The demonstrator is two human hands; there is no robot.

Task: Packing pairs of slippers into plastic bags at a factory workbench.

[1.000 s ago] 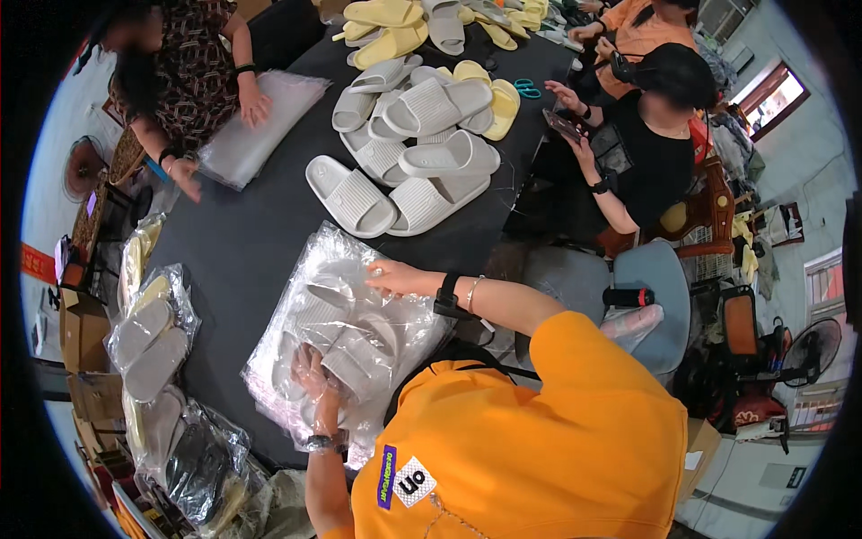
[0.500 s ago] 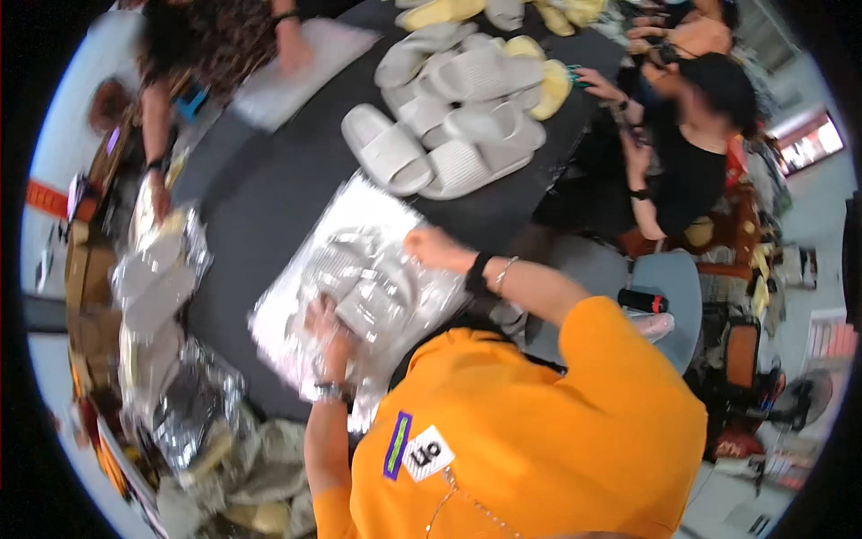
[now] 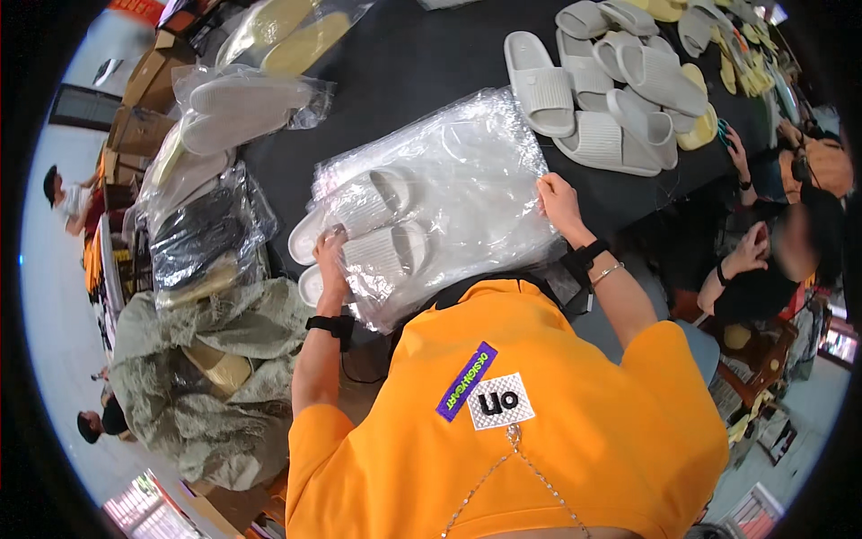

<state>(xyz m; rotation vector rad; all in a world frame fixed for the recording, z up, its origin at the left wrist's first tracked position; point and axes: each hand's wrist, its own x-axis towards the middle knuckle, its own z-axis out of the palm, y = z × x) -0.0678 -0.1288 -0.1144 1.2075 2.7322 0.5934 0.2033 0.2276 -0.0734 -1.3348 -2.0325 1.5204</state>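
A pair of grey slide slippers (image 3: 382, 254) lies side by side at the left end of a stack of clear plastic bags (image 3: 476, 193). Their left ends stick out past the plastic, while shiny film seems to cover part of the straps. Closed around the inner edges of the pair, between the two slippers, is my left hand (image 3: 330, 260). At the right edge of the stack, my right hand (image 3: 558, 205) pinches the rim of a plastic bag, its fingertips pressed together. How many layers it grips is hidden.
Loose grey slippers (image 3: 620, 90) are piled at the far right of the dark table (image 3: 404, 67), with a few yellow ones. Bagged slippers (image 3: 247, 108) and dark bagged goods (image 3: 211, 229) lie left, above a greenish cloth sack (image 3: 224, 386). A person (image 3: 772, 260) sits at right.
The view has swung, shifting the slipper pile right. My right hand has moved from beside the pair to the bags' right edge. The pair now sits at the stack's left end.
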